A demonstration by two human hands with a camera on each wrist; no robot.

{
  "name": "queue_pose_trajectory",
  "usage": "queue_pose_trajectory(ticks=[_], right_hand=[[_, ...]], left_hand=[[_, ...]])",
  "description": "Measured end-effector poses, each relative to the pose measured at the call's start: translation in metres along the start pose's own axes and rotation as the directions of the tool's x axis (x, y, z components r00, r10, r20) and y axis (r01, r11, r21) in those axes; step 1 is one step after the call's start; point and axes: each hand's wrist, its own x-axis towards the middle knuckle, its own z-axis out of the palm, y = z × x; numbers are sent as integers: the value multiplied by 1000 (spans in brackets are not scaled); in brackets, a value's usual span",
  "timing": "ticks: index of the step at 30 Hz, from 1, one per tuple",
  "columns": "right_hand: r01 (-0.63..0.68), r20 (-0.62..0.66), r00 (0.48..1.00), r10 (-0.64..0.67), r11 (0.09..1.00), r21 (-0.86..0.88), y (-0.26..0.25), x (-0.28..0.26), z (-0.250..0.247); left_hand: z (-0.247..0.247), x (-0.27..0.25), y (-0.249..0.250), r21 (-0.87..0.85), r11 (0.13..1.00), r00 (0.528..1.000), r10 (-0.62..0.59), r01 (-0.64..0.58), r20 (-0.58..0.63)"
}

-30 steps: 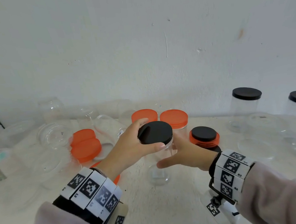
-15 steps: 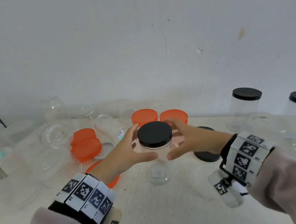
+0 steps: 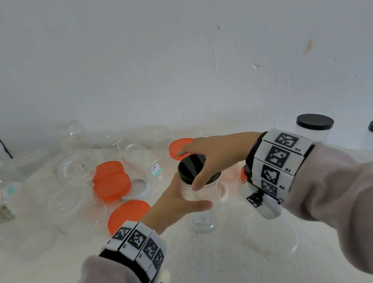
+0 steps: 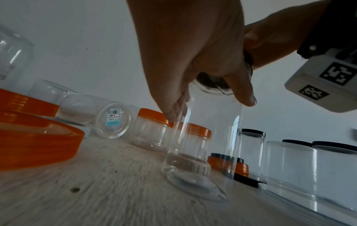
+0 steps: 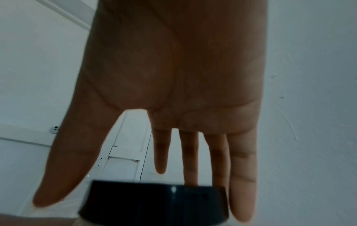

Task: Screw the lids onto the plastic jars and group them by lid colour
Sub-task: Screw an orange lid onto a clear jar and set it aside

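A tall clear plastic jar (image 3: 204,199) stands upright on the white table (image 3: 217,265), with a black lid (image 3: 189,167) sitting on its mouth. My left hand (image 3: 180,202) grips the jar's body from the left, thumb across the front. My right hand (image 3: 208,159) reaches over the lid from the right, thumb down its near side and fingers across the top. In the left wrist view the left hand (image 4: 183,61) wraps the jar (image 4: 210,137) just under the lid (image 4: 210,84). In the right wrist view the right hand (image 5: 173,76) spreads over the black lid (image 5: 154,200).
Loose orange lids (image 3: 113,187) and open clear jars (image 3: 75,167) lie to the left. Orange-lidded jars (image 4: 152,131) stand behind the held jar. Black-lidded jars (image 3: 315,127) stand at the right, and another clear jar (image 3: 271,236) stands near the front right. The wall is close behind.
My left hand has slid down from the black lid to the jar's body. My right hand has come up from the jar's side and now reaches over the lid.
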Motion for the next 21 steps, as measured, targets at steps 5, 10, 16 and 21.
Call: queue_pose_trajectory(ticks=[5,10,16,21], right_hand=[[-48,90,994,62,987,-155,-8,7,-8],[-42,119,991,67,979,-201,-9,12,-12],[-26,112,993,48,982,-187,-7,15,-13],[-38,39,998,45,988,-149,-5,14,-10]], left_hand=[[0,1,-3,-2,1000,1000,4,-4,-10],[0,0,-5,6,1000,1000,5,-5,-7],[-1,1,-8,10,1000,1000,10,-10,-8],[-1,2,-11,24,1000,999,13,-12,-29]])
